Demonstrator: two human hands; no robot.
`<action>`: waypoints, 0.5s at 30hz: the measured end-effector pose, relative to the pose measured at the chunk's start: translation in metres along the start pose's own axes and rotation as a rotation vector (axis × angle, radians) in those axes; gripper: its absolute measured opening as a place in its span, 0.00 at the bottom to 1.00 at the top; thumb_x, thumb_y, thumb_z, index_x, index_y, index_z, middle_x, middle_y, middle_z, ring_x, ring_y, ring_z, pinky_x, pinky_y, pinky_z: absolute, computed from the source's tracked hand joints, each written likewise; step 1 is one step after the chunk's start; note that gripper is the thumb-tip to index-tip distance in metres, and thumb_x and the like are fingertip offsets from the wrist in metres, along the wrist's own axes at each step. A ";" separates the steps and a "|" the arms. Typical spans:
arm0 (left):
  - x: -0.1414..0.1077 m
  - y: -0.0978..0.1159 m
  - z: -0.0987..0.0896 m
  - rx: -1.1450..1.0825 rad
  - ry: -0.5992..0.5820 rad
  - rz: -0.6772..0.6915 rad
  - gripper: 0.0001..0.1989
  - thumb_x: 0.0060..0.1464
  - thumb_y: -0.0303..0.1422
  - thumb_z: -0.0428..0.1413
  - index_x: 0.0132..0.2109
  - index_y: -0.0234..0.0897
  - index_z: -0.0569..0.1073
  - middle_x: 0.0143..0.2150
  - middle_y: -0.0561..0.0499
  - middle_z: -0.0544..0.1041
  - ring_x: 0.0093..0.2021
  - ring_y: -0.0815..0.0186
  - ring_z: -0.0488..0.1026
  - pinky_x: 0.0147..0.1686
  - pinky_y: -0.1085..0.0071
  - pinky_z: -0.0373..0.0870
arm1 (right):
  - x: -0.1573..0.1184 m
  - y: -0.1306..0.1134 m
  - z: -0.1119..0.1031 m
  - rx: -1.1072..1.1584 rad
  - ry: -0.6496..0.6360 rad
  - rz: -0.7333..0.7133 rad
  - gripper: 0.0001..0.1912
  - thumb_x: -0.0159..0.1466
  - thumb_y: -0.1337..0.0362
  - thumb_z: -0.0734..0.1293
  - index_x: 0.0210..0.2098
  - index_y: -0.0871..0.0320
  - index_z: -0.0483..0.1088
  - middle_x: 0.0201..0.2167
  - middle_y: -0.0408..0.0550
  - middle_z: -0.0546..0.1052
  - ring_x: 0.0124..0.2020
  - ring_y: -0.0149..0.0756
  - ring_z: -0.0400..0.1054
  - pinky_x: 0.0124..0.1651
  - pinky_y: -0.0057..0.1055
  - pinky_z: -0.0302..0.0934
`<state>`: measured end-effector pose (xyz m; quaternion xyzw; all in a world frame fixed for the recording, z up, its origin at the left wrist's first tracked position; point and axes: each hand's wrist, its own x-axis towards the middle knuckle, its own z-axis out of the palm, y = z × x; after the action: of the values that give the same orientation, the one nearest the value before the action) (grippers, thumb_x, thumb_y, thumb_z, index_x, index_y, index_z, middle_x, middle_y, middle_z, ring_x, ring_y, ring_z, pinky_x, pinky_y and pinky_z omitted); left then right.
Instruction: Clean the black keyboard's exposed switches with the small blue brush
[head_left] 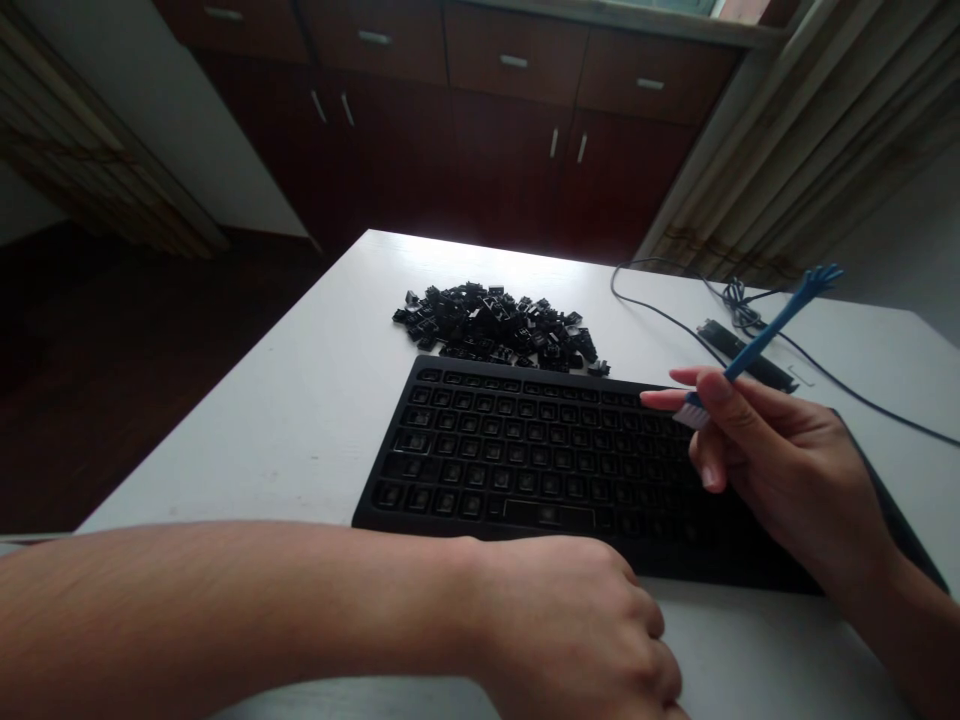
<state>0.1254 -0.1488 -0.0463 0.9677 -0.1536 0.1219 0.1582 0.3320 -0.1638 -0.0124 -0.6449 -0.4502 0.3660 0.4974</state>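
A black keyboard [517,450] with its keycaps off lies on the white table. Above its right part, my right hand [787,460] pinches a blue brush [761,340] between thumb and fingers. The brush's white bristles point down toward the keys, and its splayed blue end points up and away. My left hand [577,630] rests at the keyboard's near edge, back of the hand up, fingers curled under. Its fingertips are hidden, so whatever they may hold does not show. Behind the keyboard lies a heap of loose black keycaps [495,325].
A dark flat strip-like piece [750,355] and a small bent wire [802,375] lie behind my right hand. A coiled black cable [742,305] runs across the table's right side. Dark red cabinets [495,150] stand beyond the table [277,420], with curtains at both sides.
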 end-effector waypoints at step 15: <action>0.001 -0.001 -0.004 0.016 -0.031 0.007 0.10 0.59 0.36 0.59 0.29 0.41 0.74 0.35 0.56 0.81 0.31 0.68 0.72 0.30 0.65 0.71 | 0.002 0.009 -0.004 -0.065 0.073 -0.046 0.17 0.62 0.48 0.74 0.46 0.48 0.83 0.32 0.44 0.74 0.26 0.26 0.57 0.23 0.25 0.53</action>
<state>0.1263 -0.1465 -0.0429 0.9702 -0.1584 0.1089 0.1476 0.3380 -0.1634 -0.0198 -0.6630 -0.4583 0.3159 0.5006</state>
